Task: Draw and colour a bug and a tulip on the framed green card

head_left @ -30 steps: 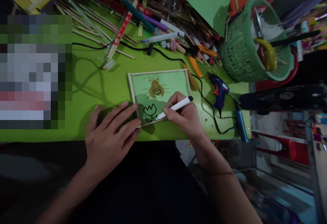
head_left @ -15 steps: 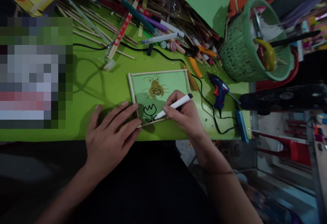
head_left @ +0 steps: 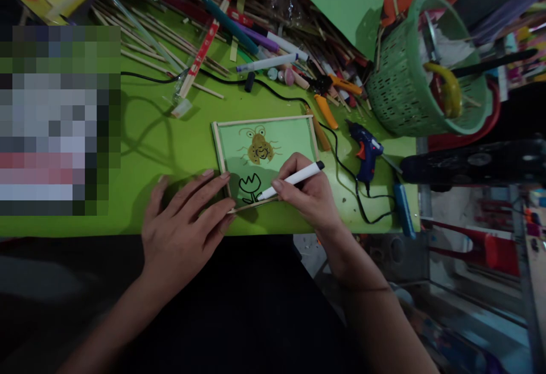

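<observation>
A green card (head_left: pixel 226 140) edged with thin wooden sticks lies on the green table. On it are a brown bug drawing (head_left: pixel 260 147) and, below that, a black tulip outline (head_left: pixel 249 184). My right hand (head_left: pixel 307 192) grips a white marker (head_left: pixel 294 180) with a black end; its tip touches the card beside the tulip's stem and leaf. My left hand (head_left: pixel 185 214) lies flat with fingers spread, its fingertips resting on the card's left and lower-left frame edge.
Right of the card lie a blue glue gun (head_left: pixel 367 149) with its black cord and an orange-handled cutter (head_left: pixel 326 112). A green basket (head_left: pixel 392 83) of tools stands beyond. Wooden sticks (head_left: pixel 145 38), pens and a green sheet (head_left: pixel 345 4) cover the back. The left side is pixelated.
The marker tip has shifted very slightly at the tulip's right leaf, and the right hand with it. The left hand stays on the frame edge.
</observation>
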`<state>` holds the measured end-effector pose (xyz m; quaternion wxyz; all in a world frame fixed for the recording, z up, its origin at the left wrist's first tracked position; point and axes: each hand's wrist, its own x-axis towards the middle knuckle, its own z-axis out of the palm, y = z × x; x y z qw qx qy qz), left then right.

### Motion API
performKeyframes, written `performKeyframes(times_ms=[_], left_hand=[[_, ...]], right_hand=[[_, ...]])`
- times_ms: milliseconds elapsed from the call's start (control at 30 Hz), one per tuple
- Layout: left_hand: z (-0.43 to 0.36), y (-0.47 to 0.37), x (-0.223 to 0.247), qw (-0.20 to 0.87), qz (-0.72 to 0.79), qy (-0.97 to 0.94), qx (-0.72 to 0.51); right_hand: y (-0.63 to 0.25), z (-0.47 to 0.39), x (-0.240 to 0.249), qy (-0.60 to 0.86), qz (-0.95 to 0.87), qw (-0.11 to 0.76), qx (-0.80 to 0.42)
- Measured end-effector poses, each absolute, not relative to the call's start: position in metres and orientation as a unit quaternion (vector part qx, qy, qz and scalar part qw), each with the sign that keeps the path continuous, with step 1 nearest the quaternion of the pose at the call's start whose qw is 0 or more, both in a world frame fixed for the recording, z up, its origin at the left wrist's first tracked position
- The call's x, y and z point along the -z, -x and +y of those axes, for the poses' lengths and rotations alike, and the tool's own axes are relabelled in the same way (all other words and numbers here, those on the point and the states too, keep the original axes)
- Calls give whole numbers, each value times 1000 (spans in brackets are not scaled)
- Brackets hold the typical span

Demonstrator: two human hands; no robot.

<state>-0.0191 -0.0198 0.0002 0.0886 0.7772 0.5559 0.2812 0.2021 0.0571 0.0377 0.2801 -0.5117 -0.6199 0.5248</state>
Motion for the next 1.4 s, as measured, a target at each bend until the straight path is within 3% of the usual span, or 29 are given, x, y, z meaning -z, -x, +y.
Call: performKeyframes(times_ms=[1100,1400], left_hand=[[-20,18,1,77,554,-781,-279],[-21,18,3,72,553,-779,-287]], right_hand=[[-206,57,-31,507,-616,330,-505],[-200,54,-35,489,-622,297,-534]])
